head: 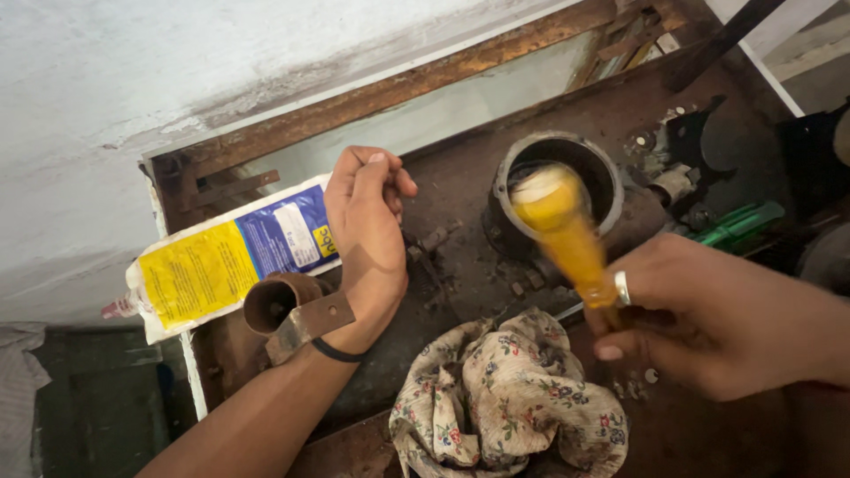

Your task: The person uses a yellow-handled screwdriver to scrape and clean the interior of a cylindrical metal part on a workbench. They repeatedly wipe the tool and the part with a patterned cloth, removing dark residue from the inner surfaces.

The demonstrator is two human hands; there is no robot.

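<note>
My right hand (708,314) grips a yellow tool handle (562,232), blurred with motion, its rounded end raised over a round metal housing (591,168) on the rusty workbench (460,186). A ring sits on one finger. My left hand (367,235) rests on the bench with its fingers curled and nothing in it, a black band at the wrist. It lies next to a yellow and blue plastic packet (226,261) and a rusty pipe clamp (288,310).
A crumpled floral cloth (505,398) lies at the bench's near edge. Small bolts and metal bits (434,243) lie scattered mid-bench. A green-handled tool (735,226) and dark machine parts (682,150) lie at the right. A stained white wall (177,62) rises behind.
</note>
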